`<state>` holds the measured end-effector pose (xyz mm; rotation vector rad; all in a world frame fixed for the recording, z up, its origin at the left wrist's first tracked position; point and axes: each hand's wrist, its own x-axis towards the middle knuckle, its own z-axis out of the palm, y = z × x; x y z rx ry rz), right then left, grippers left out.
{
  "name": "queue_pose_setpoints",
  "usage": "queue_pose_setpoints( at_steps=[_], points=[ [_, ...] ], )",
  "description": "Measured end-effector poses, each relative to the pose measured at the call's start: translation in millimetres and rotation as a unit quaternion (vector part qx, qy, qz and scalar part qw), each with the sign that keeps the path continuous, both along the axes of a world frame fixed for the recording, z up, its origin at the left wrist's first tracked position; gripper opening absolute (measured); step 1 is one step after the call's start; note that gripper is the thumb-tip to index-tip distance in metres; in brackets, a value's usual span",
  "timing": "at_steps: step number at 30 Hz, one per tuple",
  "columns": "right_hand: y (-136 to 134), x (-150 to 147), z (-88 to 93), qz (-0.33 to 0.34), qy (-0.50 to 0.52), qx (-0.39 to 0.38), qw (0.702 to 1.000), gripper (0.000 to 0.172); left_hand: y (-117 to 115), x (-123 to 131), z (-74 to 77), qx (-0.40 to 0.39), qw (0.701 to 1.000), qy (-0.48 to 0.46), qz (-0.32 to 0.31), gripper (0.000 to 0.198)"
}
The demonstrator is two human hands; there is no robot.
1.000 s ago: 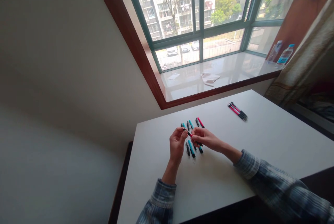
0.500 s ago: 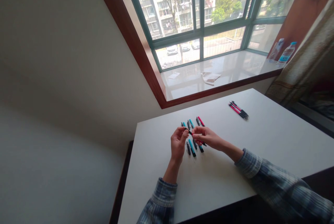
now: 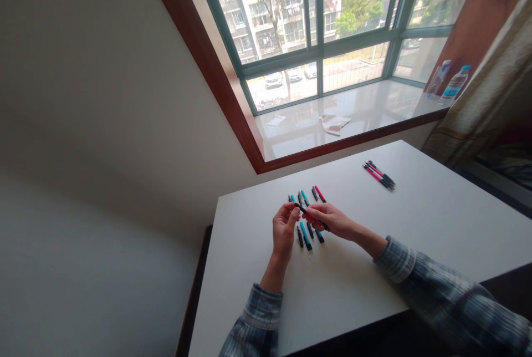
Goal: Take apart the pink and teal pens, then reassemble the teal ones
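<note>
Between my two hands is a red and black pen (image 3: 311, 217), tilted above the table. My left hand (image 3: 285, 228) pinches its black upper end with thumb and fingers. Around its red middle, the fingers of my right hand (image 3: 326, 217) are closed, and the black lower end sticks out beneath them. Blue and black pen parts (image 3: 306, 236) lie under and in front of my hands. Behind the hands are more blue pieces (image 3: 305, 197) and a red barrel (image 3: 320, 193) beside a black part (image 3: 315, 193). My fingers partly cover some of these pieces.
Several red and black pens (image 3: 379, 175) lie in a bundle at the back right of the white table (image 3: 353, 285). Beyond it, the windowsill (image 3: 299, 138) carries a crumpled cloth (image 3: 334, 123) and plastic bottles (image 3: 455, 85). A wall (image 3: 103, 152) borders the left side.
The red and black pen shows more clearly between my hands, as my right fingers have shifted slightly along it. The loose pieces on the table stay where they were.
</note>
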<state>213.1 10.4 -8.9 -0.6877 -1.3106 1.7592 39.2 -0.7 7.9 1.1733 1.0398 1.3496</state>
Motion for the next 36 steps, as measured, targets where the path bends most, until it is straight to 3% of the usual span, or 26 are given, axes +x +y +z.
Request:
queue_pose_setpoints(
  at_steps=[7, 17, 23, 28, 36],
  points=[
    [-2.1, 1.1, 2.7, 0.019, 0.014, -0.019, 1.000, 0.040, -1.2, -0.7, 3.8, -0.025, 0.998, 0.014, -0.059, 0.037],
    [-1.8, 2.0, 5.4, 0.008, -0.008, 0.011, 1.000, 0.039, -5.2, 5.1, 6.1, -0.008, 1.000, -0.023, 0.012, 0.030],
    [-1.6, 2.7, 5.5, -0.014, -0.031, 0.024, 0.999, 0.037, -2.4, 5.1, -0.3, -0.010, 0.998, -0.053, 0.011, 0.033],
    [-2.0, 2.9, 2.7, -0.012, -0.040, 0.024, 0.999, 0.038, -4.5, 6.6, 3.3, -0.014, 0.999, -0.047, -0.003, 0.034],
    [-2.4, 1.1, 3.2, 0.018, -0.037, 0.023, 0.999, 0.045, -4.3, 6.5, 2.3, -0.013, 0.999, -0.041, 0.009, 0.037]
  ],
)
